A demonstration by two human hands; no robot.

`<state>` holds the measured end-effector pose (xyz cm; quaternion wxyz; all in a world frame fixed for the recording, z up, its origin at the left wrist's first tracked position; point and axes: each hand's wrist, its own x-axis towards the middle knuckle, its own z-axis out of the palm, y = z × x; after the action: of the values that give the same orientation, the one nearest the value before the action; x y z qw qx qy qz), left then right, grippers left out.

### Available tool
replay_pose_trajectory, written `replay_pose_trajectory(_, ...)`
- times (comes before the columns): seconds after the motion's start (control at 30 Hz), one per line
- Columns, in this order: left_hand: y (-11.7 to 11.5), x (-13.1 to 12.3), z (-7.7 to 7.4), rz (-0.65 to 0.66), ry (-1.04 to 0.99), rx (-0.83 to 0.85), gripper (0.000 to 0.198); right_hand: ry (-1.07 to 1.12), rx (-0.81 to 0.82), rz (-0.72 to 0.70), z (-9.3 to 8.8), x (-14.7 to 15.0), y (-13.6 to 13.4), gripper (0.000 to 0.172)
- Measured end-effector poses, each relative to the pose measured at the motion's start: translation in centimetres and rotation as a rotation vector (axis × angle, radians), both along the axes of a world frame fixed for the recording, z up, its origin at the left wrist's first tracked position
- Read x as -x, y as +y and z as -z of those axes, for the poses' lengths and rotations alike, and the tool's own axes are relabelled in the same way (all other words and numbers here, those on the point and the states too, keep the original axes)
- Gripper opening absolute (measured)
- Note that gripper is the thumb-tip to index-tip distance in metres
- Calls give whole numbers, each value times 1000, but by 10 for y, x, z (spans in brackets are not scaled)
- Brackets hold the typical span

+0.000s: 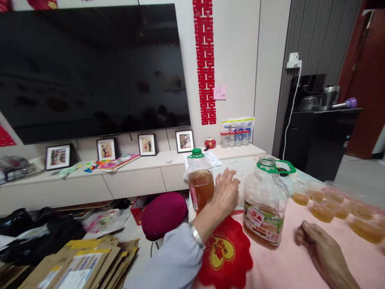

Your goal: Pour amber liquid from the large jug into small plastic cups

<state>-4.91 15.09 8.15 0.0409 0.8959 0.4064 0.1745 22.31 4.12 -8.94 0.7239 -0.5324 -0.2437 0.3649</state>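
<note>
My left hand reaches over the table, fingers apart and holding nothing visible. It is beside a clear plastic jug with a green cap, partly filled with amber liquid; whether they touch, I cannot tell. Nearer the middle stands a second jug, its mouth uncapped and a green ring handle around the neck. Its liquid is lower, behind a printed label. My right hand is to the right of this jug, apart from it, with curled fingers. Whatever those fingers may hold is hidden.
Several clear plastic cups of amber liquid stand on the right of the pink tablecloth. A red scalloped mat lies in front. A maroon stool and stacked cardboard envelopes are at left. Behind runs a white cabinet.
</note>
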Motion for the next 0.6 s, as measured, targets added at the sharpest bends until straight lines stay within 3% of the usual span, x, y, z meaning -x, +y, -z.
replay_pose_trajectory(0.1,20,-16,-5,37,149,-22,42,-11,22,0,-2,0,0,61)
replay_pose_trajectory(0.3,48,-35,3,88,378,-44,40,-72,44,-21,-3,0,1,63)
replay_pose_trajectory(0.6,55,-48,0,99,477,21,48,-136,57,-35,-3,0,1,67)
